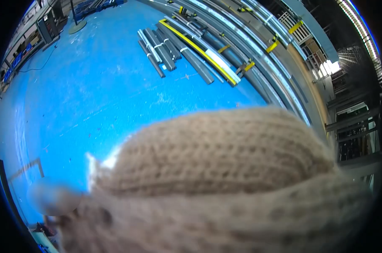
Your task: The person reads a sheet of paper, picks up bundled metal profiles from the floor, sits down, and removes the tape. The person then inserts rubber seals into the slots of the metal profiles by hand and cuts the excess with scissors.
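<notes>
A hand in a beige knitted glove [224, 156] fills the lower half of the head view, very close to the camera and blurred. It reaches in from the right side, so I take it for my right hand. Two thick knitted folds or fingers lie side by side across the picture. At the glove's left end is a pale, rounded, blurred shape [56, 197], which I cannot make out. Whether the fingers hold anything is hidden. My left hand is not in view.
Bundled grey metal profiles [159, 48] lie on the blue floor [94, 84]. Beside them are a yellow-edged bar [199, 50] and long profiles on supports with yellow parts [272, 46]. A round stand base [77, 27] and a workbench [24, 36] are at upper left.
</notes>
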### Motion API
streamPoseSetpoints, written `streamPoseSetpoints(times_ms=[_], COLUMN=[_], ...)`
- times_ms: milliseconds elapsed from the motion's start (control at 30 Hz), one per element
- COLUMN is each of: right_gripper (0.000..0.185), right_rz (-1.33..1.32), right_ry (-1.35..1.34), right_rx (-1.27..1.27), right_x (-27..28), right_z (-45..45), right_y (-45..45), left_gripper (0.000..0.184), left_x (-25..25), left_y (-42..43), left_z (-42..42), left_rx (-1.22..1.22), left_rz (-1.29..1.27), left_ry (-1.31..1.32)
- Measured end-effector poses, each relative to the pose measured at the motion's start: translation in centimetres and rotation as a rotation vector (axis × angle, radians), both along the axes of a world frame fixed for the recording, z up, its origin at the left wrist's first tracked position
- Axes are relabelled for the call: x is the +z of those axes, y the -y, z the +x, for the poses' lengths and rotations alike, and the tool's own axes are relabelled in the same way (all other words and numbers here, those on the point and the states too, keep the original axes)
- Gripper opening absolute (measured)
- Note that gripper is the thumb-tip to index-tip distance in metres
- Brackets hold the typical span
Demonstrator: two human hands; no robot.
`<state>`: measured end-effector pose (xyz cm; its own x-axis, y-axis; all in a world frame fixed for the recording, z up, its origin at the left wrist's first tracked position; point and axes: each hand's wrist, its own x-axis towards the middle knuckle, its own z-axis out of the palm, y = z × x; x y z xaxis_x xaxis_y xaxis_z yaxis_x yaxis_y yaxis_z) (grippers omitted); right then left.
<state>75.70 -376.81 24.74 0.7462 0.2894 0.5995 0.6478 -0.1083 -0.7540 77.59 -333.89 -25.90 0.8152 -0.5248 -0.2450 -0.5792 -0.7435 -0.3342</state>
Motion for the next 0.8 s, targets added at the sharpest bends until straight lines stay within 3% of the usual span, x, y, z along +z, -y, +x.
streamPoseSetpoints(times_ms=[33, 100, 133, 300, 567, 800], right_gripper=[0.045, 0.044, 0.044, 0.042, 0.039, 0.037], right_rz=[-0.007, -0.009, 0.000, 0.001, -0.011, -0.016], right_ry=[-0.004, -0.019, -0.023, -0.046, -0.114, -0.154], right_rx=[0.011, 0.044, 0.060, 0.182, 0.279, 0.177], right_x=[0.0, -0.6, -1.0, -3.0, -5.7, -6.2], right_z=[2.1, 6.3, 8.4, 21.1, 40.3, 51.9], right_y=[2.2, 6.4, 8.7, 18.9, 24.4, 25.5], left_gripper=[0.045, 0.044, 0.044, 0.041, 0.037, 0.033], left_x=[0.2, -1.2, -1.7, -2.7, -1.1, 1.7], left_y=[1.7, 6.6, 9.4, 20.4, 23.3, 29.3], left_z=[2.0, 5.9, 7.2, 10.9, 15.0, 29.8], left_rx=[0.001, 0.447, 0.615, 1.055, 1.245, 1.295], left_rz=[-0.053, -0.275, -0.362, -0.558, -0.493, -0.685], left_ry=[-0.029, -0.591, -0.690, -0.852, -0.981, -1.051])
